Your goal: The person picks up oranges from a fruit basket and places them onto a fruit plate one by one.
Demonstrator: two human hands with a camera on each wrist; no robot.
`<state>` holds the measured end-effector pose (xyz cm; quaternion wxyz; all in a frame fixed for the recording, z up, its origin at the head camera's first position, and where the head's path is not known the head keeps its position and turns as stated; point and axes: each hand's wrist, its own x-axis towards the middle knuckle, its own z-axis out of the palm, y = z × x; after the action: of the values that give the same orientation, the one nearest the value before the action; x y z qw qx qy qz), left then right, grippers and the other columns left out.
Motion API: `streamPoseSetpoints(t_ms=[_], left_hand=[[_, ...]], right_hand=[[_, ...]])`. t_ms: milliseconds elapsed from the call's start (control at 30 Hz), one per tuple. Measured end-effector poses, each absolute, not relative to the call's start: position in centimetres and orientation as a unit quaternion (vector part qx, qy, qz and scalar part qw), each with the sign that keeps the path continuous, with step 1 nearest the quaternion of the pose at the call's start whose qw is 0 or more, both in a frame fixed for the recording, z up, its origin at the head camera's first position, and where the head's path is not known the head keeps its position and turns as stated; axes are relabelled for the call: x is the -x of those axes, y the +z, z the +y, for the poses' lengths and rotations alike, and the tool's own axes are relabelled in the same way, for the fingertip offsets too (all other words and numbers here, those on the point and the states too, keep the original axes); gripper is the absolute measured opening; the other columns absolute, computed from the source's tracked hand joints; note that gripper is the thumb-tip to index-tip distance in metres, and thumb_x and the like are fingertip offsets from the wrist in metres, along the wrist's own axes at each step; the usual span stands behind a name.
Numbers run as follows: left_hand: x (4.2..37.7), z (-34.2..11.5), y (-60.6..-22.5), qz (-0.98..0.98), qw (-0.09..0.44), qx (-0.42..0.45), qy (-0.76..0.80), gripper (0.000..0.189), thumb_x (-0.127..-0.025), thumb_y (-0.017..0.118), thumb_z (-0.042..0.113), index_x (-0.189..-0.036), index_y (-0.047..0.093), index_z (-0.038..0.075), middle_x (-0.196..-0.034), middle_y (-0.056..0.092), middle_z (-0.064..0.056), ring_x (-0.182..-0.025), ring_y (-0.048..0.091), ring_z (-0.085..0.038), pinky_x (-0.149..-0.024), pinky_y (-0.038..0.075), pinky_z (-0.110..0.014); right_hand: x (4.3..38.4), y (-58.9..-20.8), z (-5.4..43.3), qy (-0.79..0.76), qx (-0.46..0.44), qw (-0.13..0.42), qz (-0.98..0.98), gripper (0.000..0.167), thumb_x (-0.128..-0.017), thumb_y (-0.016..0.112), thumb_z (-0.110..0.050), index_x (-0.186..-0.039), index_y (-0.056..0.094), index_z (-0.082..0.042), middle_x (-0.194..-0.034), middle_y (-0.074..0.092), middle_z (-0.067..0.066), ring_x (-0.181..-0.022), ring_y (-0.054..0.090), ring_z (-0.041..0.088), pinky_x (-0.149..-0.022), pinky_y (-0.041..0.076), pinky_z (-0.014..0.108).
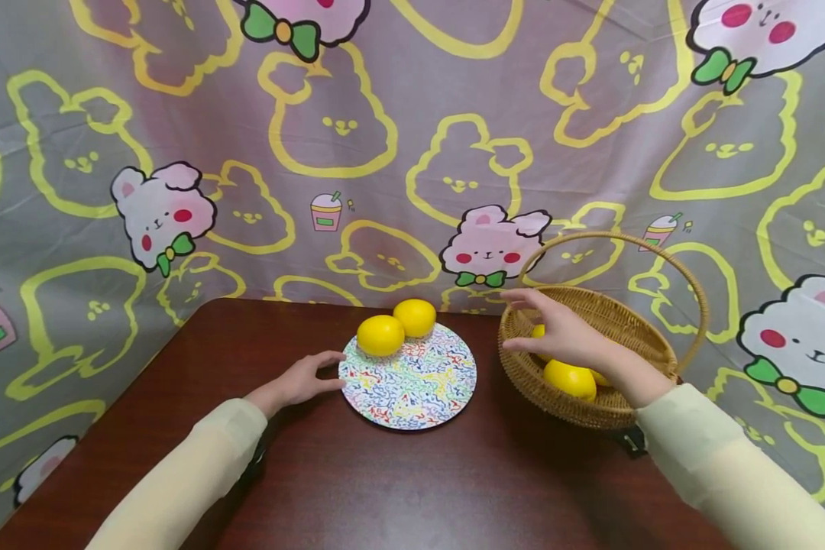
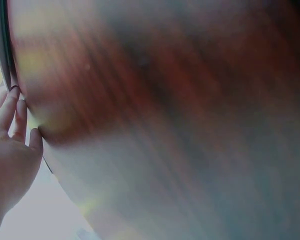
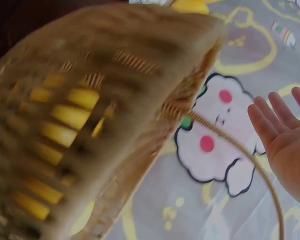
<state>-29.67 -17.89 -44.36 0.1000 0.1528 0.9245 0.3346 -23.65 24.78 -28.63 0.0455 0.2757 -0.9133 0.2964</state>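
Observation:
Two yellow lemons (image 1: pixel 381 336) sit close together on the back left of a round board (image 1: pixel 412 389) with a multicoloured squiggle pattern. My left hand (image 1: pixel 305 380) is at the board's left edge, fingertips right at the rim and thumb spread from the fingers. To the right stands a wicker basket (image 1: pixel 591 305) with several lemons (image 1: pixel 569 380) inside, partly hidden by my right arm. My right hand (image 1: pixel 553 328) hovers over the basket's left side, fingers extended and holding nothing. In the right wrist view, yellow shows through the basket's woven wall (image 3: pixel 135 60).
The dark reddish-brown table (image 1: pixel 412 489) ends at the back against a hanging cloth (image 1: pixel 371 99) printed with cartoon rabbits. The basket's tall arched handle (image 1: pixel 701 305) rises behind and right of my right hand. A small black object (image 1: pixel 632 441) lies beside the basket, near my right sleeve.

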Motion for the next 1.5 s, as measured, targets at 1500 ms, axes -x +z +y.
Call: streamPoseSetpoints(t_ms=[1500], left_hand=[[29.6,-17.9,-44.1,0.923,0.102,-0.157,0.335,0.061,-0.090,0.071,0.032,-0.141,0.048,0.008,-0.142,0.049,-0.016,-0.132,0.041,-0.032,-0.109,0.032,-0.050]], right_hand=[[30.6,-28.8,32.1,0.181,-0.222,-0.052,-0.957,0.071,-0.082,0.079,-0.035,-0.135,0.051,0.002,-0.137,0.047,0.029,-0.122,0.045,0.049,-0.100,0.036,0.061]])
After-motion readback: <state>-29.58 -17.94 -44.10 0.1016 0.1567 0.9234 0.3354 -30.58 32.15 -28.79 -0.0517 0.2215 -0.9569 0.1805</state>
